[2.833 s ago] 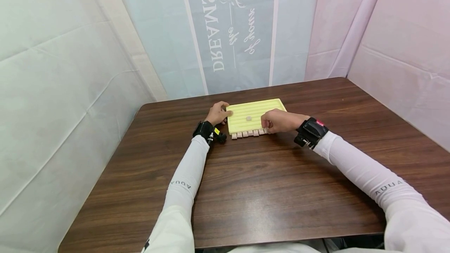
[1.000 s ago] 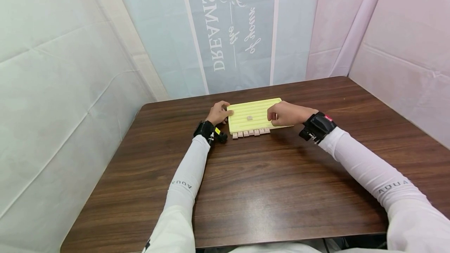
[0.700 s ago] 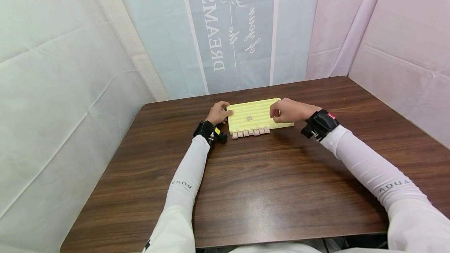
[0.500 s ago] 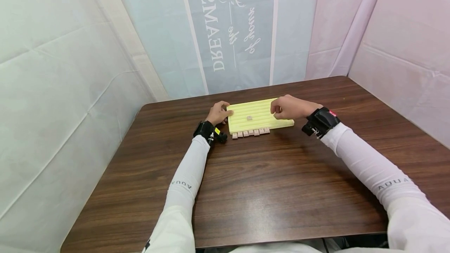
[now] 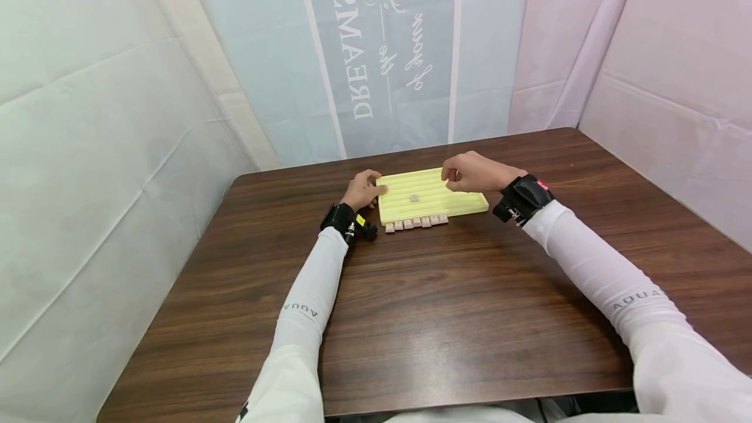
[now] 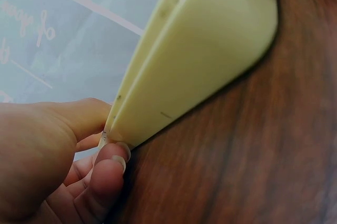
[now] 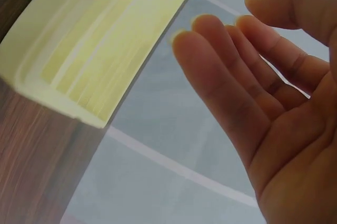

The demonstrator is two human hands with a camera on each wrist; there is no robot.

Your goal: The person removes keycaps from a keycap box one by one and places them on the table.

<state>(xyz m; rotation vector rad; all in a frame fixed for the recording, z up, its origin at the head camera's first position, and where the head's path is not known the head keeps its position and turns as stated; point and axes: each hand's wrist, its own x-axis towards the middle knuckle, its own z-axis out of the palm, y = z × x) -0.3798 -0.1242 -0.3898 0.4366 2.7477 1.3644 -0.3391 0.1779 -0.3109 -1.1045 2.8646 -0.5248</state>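
A pale yellow ridged tray (image 5: 461, 202) lies near the far side of the table. My left hand (image 5: 360, 191) grips its left end, thumb on top; in the left wrist view the fingertips (image 6: 108, 174) press against the tray's corner. One small light-pink keycap (image 5: 414, 198) sits on the ridges near the middle. Several similar keycaps (image 5: 408, 224) stand in a row along the tray's front edge. Above the back right part of the tray hovers my right hand (image 5: 474, 172). Its fingers are loosely bent, and the right wrist view shows nothing between thumb and fingers.
Dark wood-grain table (image 5: 411, 318) extends around the tray on every side. A printed cloth (image 5: 399, 51) hangs behind the far edge, and white sheets (image 5: 117, 149) enclose the sides. A black camera (image 5: 365, 230) on the left wrist hangs close to the keycap row.
My right hand has lifted from the right end of the keycap row and moved away from me to the tray's back right. The left hand, tray and keycaps have stayed in place.
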